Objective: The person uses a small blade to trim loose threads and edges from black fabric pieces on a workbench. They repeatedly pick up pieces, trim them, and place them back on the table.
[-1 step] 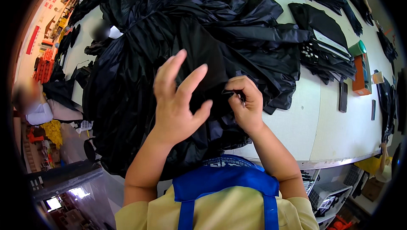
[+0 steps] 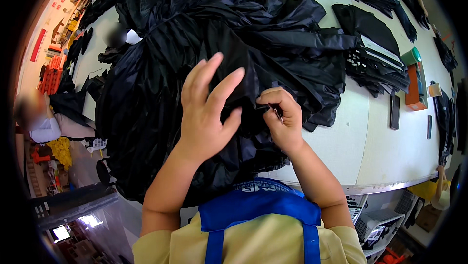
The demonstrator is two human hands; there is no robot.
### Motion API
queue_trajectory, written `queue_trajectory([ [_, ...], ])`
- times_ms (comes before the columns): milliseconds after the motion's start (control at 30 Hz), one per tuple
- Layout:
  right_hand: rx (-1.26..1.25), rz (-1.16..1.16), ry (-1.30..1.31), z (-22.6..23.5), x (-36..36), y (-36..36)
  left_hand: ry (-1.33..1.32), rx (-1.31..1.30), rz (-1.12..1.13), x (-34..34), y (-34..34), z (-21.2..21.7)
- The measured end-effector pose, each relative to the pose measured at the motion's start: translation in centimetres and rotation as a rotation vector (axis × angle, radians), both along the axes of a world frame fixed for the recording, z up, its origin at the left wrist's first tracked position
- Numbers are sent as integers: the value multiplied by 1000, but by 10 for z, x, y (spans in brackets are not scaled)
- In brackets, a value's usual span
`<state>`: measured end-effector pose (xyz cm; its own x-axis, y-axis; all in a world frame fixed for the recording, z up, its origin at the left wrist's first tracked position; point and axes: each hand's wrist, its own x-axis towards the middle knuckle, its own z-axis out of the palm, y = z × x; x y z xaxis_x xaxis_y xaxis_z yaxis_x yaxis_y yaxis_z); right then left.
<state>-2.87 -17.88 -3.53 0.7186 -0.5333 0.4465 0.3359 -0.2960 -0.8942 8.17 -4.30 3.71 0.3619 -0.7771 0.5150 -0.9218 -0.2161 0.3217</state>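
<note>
A large heap of black, slightly shiny fabric (image 2: 161, 69) is bunched up on the table in front of me. Over its middle, my left hand (image 2: 207, 113) is open, fingers spread and holding nothing. My right hand (image 2: 282, 118) is closed just to its right, thumb and forefinger pinching a fold of the same cloth. A small shiny metal piece (image 2: 278, 114) shows within the curled fingers of that hand; its kind cannot be made out. Whether my left fingers touch the cloth is unclear.
Folded black pieces (image 2: 375, 64) lie stacked at the right of the white table (image 2: 336, 154). Beyond them are a dark phone (image 2: 394, 111), an orange box (image 2: 415, 86) and a green roll (image 2: 411, 55). Another person (image 2: 41, 118) sits at the far left. White baskets (image 2: 378, 225) stand below the table.
My left hand has shifted slightly to the right and upward, still spread. The right hand keeps its pinch in nearly the same place.
</note>
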Motion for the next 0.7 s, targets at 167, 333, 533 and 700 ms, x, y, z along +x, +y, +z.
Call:
queue_trajectory([
  [167, 69, 44, 63, 3, -5, -5, 89, 8, -157, 9, -21, 19],
  [333, -97, -13, 79, 21, 0, -13, 459, 241, -93, 19, -19, 24],
  [533, 518, 393, 166, 18, 5, -39, 1149, 281, -157, 34, -7, 23],
  [700, 584, 382, 91, 10, 6, -38, 1298, 127, -181, 35, -3, 12],
])
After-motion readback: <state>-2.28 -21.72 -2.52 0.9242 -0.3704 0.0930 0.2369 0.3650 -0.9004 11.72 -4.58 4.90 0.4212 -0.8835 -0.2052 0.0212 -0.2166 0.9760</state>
